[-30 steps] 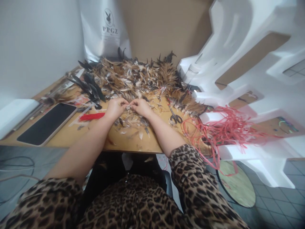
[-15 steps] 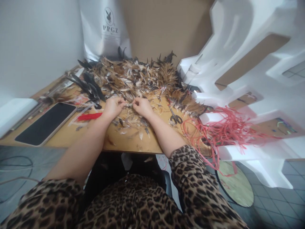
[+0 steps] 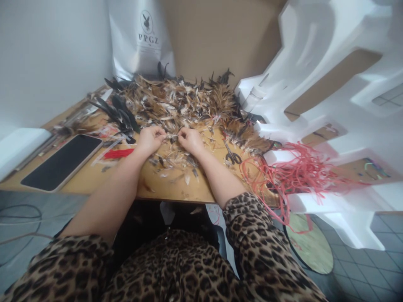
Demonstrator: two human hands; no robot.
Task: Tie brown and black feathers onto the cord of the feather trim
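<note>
My left hand point(image 3: 152, 141) and my right hand point(image 3: 190, 140) face each other over the table, just in front of a big heap of brown feathers point(image 3: 176, 98). Both pinch a small pale feather point(image 3: 172, 136) that stretches between the fingertips; its exact outline is blurred. Below the hands lie loose feather bits point(image 3: 176, 163) on the tabletop. A bundle of red thread point(image 3: 119, 153) rests beside my left wrist, with dark long feathers point(image 3: 121, 117) behind it. Scissors point(image 3: 233, 157) with black handles lie to the right of my right hand.
A phone point(image 3: 63, 162) lies at the left on the wooden table point(image 3: 157, 188). Tangled red ribbon point(image 3: 302, 172) spills over white foam packing point(image 3: 340, 209) at the right. A silver bag point(image 3: 141, 54) stands at the back, and a round stool seat point(image 3: 310, 243) is below on the right.
My hands were fingertip to fingertip a second ago and have drawn slightly apart, with the pale feather now showing between them. The red thread and scissors lie as before.
</note>
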